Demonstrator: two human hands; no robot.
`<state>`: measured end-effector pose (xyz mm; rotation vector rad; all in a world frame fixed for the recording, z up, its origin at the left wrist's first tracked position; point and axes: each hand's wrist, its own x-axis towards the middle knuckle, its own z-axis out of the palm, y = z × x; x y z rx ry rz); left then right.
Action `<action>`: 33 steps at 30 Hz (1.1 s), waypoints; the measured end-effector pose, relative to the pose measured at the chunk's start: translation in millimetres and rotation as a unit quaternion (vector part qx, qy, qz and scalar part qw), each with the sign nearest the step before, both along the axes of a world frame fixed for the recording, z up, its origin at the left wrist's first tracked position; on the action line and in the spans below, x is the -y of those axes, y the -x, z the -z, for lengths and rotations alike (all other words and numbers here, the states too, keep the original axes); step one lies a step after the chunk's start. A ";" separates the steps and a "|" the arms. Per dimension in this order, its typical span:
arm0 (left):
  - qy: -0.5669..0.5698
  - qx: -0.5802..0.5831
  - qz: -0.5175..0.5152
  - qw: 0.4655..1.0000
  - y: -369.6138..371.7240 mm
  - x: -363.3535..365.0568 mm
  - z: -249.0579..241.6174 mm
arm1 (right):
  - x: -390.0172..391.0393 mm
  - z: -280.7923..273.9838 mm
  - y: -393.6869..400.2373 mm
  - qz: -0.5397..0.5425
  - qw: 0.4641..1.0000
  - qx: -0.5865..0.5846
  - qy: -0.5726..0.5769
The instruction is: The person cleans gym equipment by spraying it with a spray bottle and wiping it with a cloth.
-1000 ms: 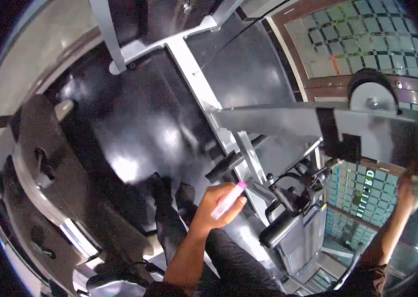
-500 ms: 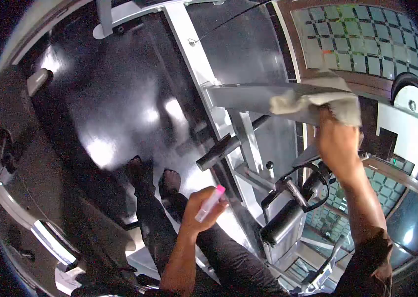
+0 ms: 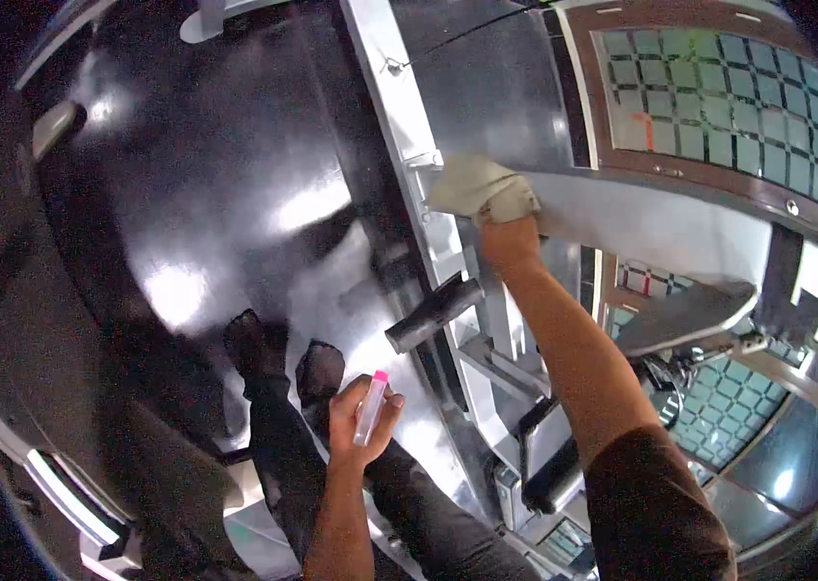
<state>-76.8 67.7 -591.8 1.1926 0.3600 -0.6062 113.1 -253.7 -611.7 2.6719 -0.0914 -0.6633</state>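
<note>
My left hand (image 3: 356,426) is closed around a small clear bottle (image 3: 368,414) with a pink cap, held upright over my legs. With my arm stretched forward, my right hand (image 3: 509,237) grips a beige cloth (image 3: 477,186) and presses it on the grey metal beam (image 3: 641,218), close to where the beam meets a white-grey upright frame (image 3: 399,92). The cloth hides part of my right fingers.
A black padded roller (image 3: 435,315) sticks out beside the frame. Another black roller (image 3: 554,474) sits lower right. Shiny dark floor (image 3: 235,174) spreads ahead of my feet. A window with a checked pattern (image 3: 719,97) is at the upper right.
My right hand has moved left along the beam with the cloth, toward the upright frame. My left hand with the bottle sits slightly lower and further left. The view has shifted.
</note>
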 end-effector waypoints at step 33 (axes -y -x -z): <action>-0.020 -0.076 -0.073 0.994 -42.9 -9.9 26.4 | -10.6 -82.4 7.7 -0.083 0.993 0.073 0.050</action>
